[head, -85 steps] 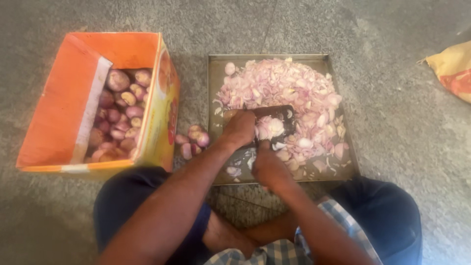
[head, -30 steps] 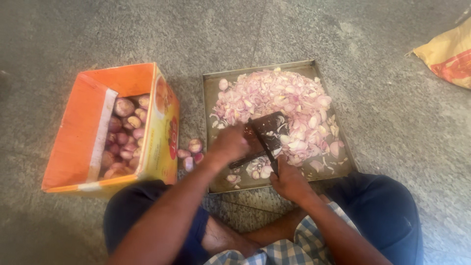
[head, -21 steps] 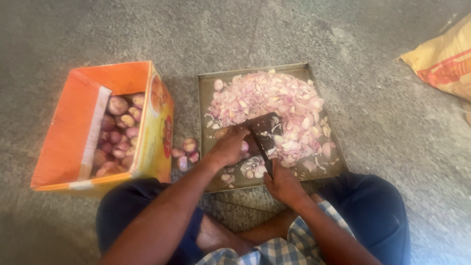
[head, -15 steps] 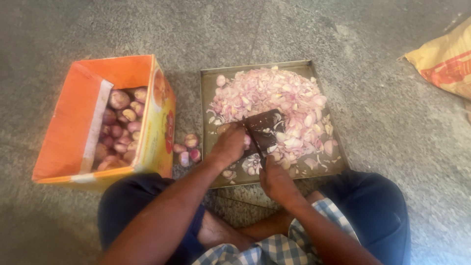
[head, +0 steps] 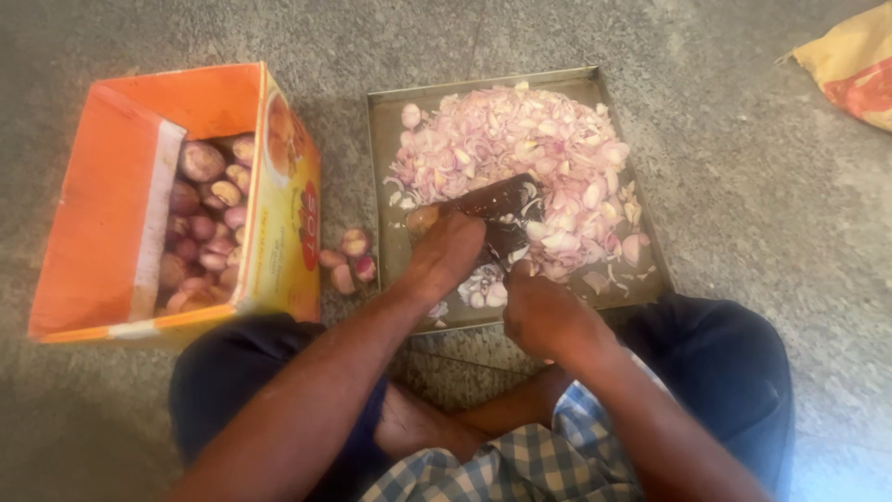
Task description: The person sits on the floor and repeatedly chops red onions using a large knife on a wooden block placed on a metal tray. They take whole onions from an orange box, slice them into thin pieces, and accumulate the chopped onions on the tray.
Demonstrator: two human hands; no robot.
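Note:
A square metal tray (head: 386, 130) lies on the floor in front of me, heaped with sliced pink onion (head: 511, 149). My left hand (head: 451, 251) presses an onion (head: 423, 218) down at the tray's near left part. My right hand (head: 539, 311) grips the handle of a broad dark knife (head: 502, 209), whose blade rests on the slices just right of my left fingers. A small pile of fresh slices (head: 483, 288) lies between my hands.
An orange cardboard box (head: 102, 195) with several whole onions (head: 209, 223) stands to the left. Three loose onions (head: 346, 260) lie on the floor between box and tray. A yellow sack (head: 850, 60) is at the top right. My crossed legs frame the tray's near edge.
The knife has gone up and down over the onion while my left hand stays on it. More slices have gathered near my hands. The view has shifted slightly.

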